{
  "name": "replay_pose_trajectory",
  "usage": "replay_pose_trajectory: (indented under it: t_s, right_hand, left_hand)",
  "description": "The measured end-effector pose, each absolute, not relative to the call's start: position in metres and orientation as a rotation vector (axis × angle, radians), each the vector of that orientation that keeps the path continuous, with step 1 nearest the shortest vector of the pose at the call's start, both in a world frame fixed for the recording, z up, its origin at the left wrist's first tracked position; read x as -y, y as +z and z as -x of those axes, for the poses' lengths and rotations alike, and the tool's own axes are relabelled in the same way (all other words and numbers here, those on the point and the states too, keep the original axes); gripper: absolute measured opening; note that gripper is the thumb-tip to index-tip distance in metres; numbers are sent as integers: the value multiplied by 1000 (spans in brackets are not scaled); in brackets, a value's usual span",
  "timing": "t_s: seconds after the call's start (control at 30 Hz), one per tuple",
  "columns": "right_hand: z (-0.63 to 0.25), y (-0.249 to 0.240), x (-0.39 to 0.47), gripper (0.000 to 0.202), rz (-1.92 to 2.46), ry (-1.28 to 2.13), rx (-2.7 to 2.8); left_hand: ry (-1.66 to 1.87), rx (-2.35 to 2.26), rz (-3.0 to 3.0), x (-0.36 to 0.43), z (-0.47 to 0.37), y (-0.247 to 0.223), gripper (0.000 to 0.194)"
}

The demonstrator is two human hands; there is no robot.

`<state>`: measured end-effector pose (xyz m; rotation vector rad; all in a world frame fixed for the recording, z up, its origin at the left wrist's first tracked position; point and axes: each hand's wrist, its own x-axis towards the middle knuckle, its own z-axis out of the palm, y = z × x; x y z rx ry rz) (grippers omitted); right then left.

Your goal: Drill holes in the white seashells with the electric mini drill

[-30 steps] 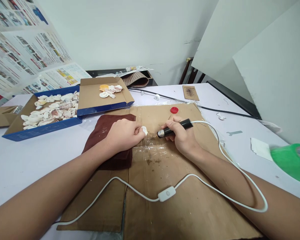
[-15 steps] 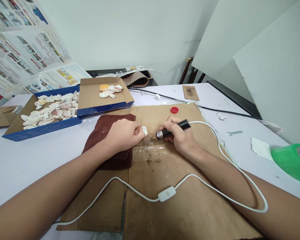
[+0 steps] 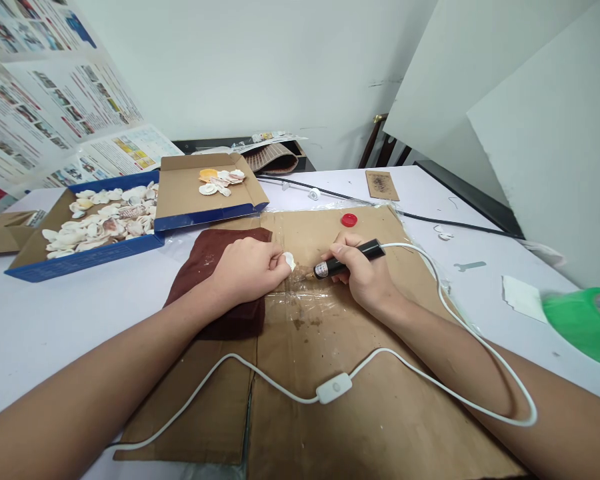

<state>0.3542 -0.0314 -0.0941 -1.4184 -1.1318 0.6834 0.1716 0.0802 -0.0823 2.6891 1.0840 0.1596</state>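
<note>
My left hand (image 3: 253, 268) pinches a small white seashell (image 3: 289, 261) between thumb and fingers, its wrist resting over a folded dark brown cloth (image 3: 195, 267). My right hand (image 3: 363, 270) grips a black corded rotary engraving pen (image 3: 337, 265) like a pencil. The pen's tip points left toward the shell, with a small gap between them. A white cord (image 3: 480, 340) runs from the pen's back end over my right forearm to an inline switch (image 3: 334, 388). Under both hands lies brown cardboard (image 3: 325, 427) with wet-looking spots and clear tape.
A blue box (image 3: 95, 257) of shells stands at left, its neighbouring lid (image 3: 180, 193) holding several more. A red cap (image 3: 349, 220) lies beyond my right hand. On the right are a small wrench (image 3: 470, 266), white paper (image 3: 523, 298) and green tape (image 3: 580, 327). A black cable (image 3: 460, 223) crosses behind.
The engraving pen and my right hand have shifted very slightly to the right, away from the shell. My left hand and the shell stay in place.
</note>
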Motion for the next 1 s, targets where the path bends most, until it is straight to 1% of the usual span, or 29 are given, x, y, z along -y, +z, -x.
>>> replay_pose_trajectory:
  t_s: [1.0]
  right_hand:
    - [-353, -94, 32, 28, 1420, 668, 1131]
  left_hand:
    - [145, -1093, -2701, -80, -172, -81, 36]
